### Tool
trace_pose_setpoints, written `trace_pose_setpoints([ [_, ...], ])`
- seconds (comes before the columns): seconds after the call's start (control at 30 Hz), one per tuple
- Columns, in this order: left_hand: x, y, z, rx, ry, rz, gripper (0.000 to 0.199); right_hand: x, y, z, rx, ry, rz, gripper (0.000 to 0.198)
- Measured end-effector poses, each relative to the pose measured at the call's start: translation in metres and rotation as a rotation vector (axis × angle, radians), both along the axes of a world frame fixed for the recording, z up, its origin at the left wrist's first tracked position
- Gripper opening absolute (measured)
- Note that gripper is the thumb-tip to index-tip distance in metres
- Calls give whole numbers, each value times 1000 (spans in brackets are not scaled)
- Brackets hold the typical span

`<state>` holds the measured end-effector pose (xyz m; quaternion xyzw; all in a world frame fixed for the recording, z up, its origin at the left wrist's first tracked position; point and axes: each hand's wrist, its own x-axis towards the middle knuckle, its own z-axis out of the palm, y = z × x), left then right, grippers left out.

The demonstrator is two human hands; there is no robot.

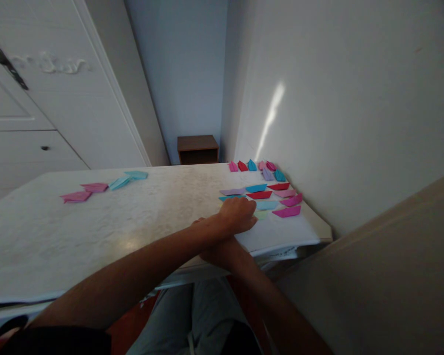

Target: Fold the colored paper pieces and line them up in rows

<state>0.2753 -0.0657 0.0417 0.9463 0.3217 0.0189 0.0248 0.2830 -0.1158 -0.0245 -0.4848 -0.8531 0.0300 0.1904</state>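
Noted two walls: one smooth grey-white wall (355, 98) along the right, one plain blue wall (185, 69) at the back. Logged one white panelled wardrobe (89, 116) at far left. Recorded one long cream bench (163, 222) with a mottled top, spanning the view ahead of one pair of grey trousers (210, 310). Spotted one brown wooden open-fronted cabinet (198, 143) beyond the bench's far edge.

Counted two bare forearms, crossed, left over right. Found left hand (239, 215) just beside the nearer rows of paper at right, overlapping some in view; fingers curled inward, cannot tell whether grasping anything. Found right hand (216, 252) beneath the left forearm, largely hidden; cannot tell whether its fingers are clenched or released.

Counted twenty-one folded-paper pieces visible on the bench, pointed and boat-like. At left, well apart from both hands, four: two pink pieces (76, 196), two light-blue pieces (119, 183). At right, seventeen. In the far cluster, seven: two pink, one red, two blue, one magenta, one lavender. In the nearer rows, ten: two red, two blue, two magenta, one pink, one lavender, one light-blue, one pale green. Cannot rule out more behind the left hand.

Smallest entry: one round dark knob (45, 148) on the wardrobe.
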Motion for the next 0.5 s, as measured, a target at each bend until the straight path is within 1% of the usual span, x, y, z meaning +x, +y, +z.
trace_pose_setpoints([
  [0.13,-1,-2,-1,-9,-26,22,34,0,-2,7,11,-7,-5,38],
  [0.3,-4,-3,0,-32,-48,-2,36,-1,-3,9,38,-14,10,35],
  [0.4,-11,-6,6,-28,-176,32,29,-1,-3,6,31,-14,23,32],
  [0.47,-22,-9,12,-19,-304,92,19,0,-2,5,24,-1,32,33],
  [0.5,-30,-10,14,-16,-375,131,19,0,-2,5,17,14,28,35],
])
